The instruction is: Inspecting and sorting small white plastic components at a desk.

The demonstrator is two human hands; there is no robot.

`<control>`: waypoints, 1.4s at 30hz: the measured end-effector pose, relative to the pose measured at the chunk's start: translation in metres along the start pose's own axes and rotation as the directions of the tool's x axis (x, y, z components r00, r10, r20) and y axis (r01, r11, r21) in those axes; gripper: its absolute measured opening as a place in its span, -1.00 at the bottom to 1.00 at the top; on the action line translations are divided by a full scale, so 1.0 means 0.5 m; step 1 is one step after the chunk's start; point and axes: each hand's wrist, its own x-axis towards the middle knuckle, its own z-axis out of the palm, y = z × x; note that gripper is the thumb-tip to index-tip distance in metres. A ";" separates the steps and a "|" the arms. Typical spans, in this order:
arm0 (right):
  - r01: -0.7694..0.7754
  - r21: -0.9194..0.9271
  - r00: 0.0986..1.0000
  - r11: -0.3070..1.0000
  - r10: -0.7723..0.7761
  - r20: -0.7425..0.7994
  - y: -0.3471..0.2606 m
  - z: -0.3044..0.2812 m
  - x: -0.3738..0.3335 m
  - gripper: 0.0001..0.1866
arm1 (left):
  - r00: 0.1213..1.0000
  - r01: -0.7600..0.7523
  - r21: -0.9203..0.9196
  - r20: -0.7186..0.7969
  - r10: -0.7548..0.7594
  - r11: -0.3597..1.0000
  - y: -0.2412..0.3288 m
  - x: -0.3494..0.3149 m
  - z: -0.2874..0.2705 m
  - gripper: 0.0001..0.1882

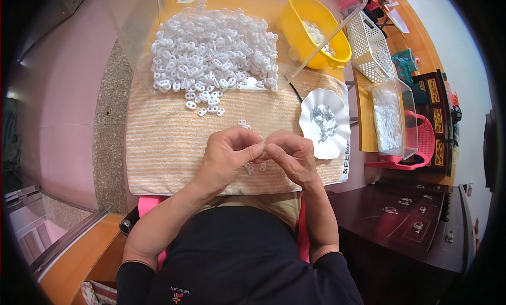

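Observation:
My left hand (227, 156) and my right hand (293, 155) meet fingertip to fingertip over the striped towel (163, 152). Both are closed in a pinch at a tiny item between them, too small and covered to make out. Several small white two-hole plastic pieces (250, 170) lie on the towel just below and beyond my fingers. Farther off, a big heap of such white pieces (213, 49) spills from a clear plastic box (124, 36) onto the towel. Right of my right hand sits a white wavy-edged plate (341, 128) bearing small grey parts (322, 119).
A thin black stick (296, 92) lies by the plate. Behind it stands a yellow tub (311, 10) with whitish pieces inside. To the right are a white perforated basket (370, 47), a clear box (411, 131) of white pieces, a pink chair (426, 139) and a dark cabinet (390, 226).

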 end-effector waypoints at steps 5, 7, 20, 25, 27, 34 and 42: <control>-0.054 0.019 0.998 0.998 0.054 0.030 0.001 -0.002 0.002 -0.87 | 0.996 -0.074 0.126 -0.046 0.080 0.989 0.002 -0.001 0.006 -0.90; -0.067 0.065 0.997 0.996 0.064 0.043 -0.003 -0.001 0.003 -0.87 | 0.993 -0.105 0.138 -0.034 0.111 0.985 0.000 -0.001 0.005 -0.90; -0.128 0.159 0.991 0.979 0.118 0.068 0.011 -0.004 0.002 -0.85 | 0.990 -0.103 0.194 -0.076 0.120 0.976 -0.008 0.000 0.005 -0.90; -0.114 0.244 0.993 0.963 0.104 0.053 0.014 0.001 0.001 -0.87 | 0.992 -0.097 0.145 -0.062 0.107 0.985 -0.005 -0.001 0.008 -0.89; -0.093 0.237 0.995 0.967 0.086 0.041 0.017 0.001 -0.002 -0.87 | 0.993 -0.092 0.147 -0.058 0.101 0.985 -0.006 0.000 0.007 -0.89; 0.001 0.185 0.999 0.983 0.009 -0.053 0.006 0.015 -0.012 -0.91 | 0.995 -0.071 0.140 -0.063 0.080 0.988 -0.011 0.002 0.008 -0.89; 0.057 -0.462 0.892 0.885 -0.253 -0.376 0.008 -0.044 -0.007 -0.97 | 0.995 -0.052 0.147 -0.079 0.064 0.988 -0.018 0.003 0.002 -0.90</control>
